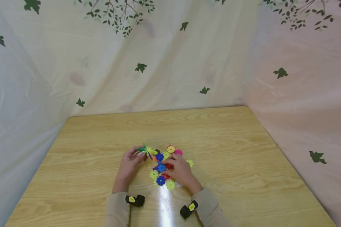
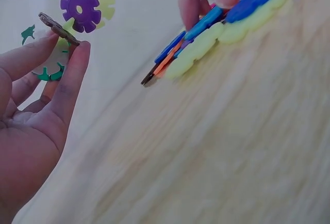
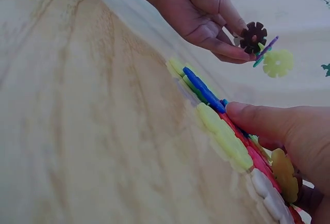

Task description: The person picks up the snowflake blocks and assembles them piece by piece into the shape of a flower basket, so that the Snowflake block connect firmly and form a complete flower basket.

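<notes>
While pale cloth (image 1: 170,56) with dark leafy prints hangs past the far, left and right edges, the wood-grain desk (image 1: 230,151) carries a pile of notched discs (image 1: 160,167) midway between its sides, a bright reflection (image 1: 165,205) streaking the wood nearer the person. The left hand (image 1: 130,160) pinches joined discs (image 1: 148,151); the right hand (image 1: 183,170), apart from it, touches the pile, whether gripping I cannot tell.

Bare tabletop (image 1: 230,170) extends beyond and to the right of the pile of flower-shaped discs (image 1: 161,168), giving wide passage as far as the curtain (image 1: 164,63). Left of the pile, the left hand (image 1: 129,161) and its raised disc cluster (image 1: 148,151) obstruct; over the pile's right part, the right hand (image 1: 180,170) blocks entry from above. In front, a narrower lane separates two black wrist devices (image 1: 139,200).
</notes>
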Demonstrator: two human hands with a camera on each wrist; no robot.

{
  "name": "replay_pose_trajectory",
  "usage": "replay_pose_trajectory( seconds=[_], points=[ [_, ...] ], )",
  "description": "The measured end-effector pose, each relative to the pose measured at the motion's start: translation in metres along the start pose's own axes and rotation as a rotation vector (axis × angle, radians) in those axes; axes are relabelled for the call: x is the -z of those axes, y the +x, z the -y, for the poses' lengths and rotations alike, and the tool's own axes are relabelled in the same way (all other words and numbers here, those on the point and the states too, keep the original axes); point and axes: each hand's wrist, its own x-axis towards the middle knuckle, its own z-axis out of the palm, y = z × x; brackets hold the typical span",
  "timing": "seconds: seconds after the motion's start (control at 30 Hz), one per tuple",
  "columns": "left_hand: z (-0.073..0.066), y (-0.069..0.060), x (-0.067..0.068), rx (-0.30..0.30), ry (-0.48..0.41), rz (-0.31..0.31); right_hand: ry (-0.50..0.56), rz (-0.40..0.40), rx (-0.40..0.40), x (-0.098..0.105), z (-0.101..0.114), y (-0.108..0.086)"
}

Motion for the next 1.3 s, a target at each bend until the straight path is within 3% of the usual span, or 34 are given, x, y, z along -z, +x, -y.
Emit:
replay_pose_trajectory(
  seconds=[0.17, 0.33, 0.6, 0.7, 0.83, 1.07, 1.3],
  points=[
    [-0.001, -0.001, 0.002, 0.018, -0.009, 0.033, 0.077, 0.013, -0.053, 0.001, 0.000, 0.002],
    [-0.001, -0.004, 0.001, 0.047, 0.057, 0.155, 0.276, 0.016, -0.133, 0.003, -0.001, 0.004],
    [0.000, -0.004, 0.000, 0.016, 0.069, 0.296, 0.475, -0.178, -0.185, 0.004, -0.002, 0.007],
    [0.002, -0.004, -0.001, 0.015, 0.073, 0.339, 0.529, -0.213, -0.231, 0.005, -0.001, 0.006],
    [0.003, -0.004, -0.002, 0.009, 0.096, 0.345, 0.592, -0.181, -0.254, 0.006, 0.002, 0.004],
    [0.005, -0.004, -0.007, 0.004, 0.128, 0.370, 0.622, -0.162, -0.180, 0.005, 0.001, 0.002],
    [0.007, -0.003, -0.012, 0.008, 0.173, 0.352, 0.645, -0.163, -0.134, 0.005, -0.004, 0.002]
  ],
)
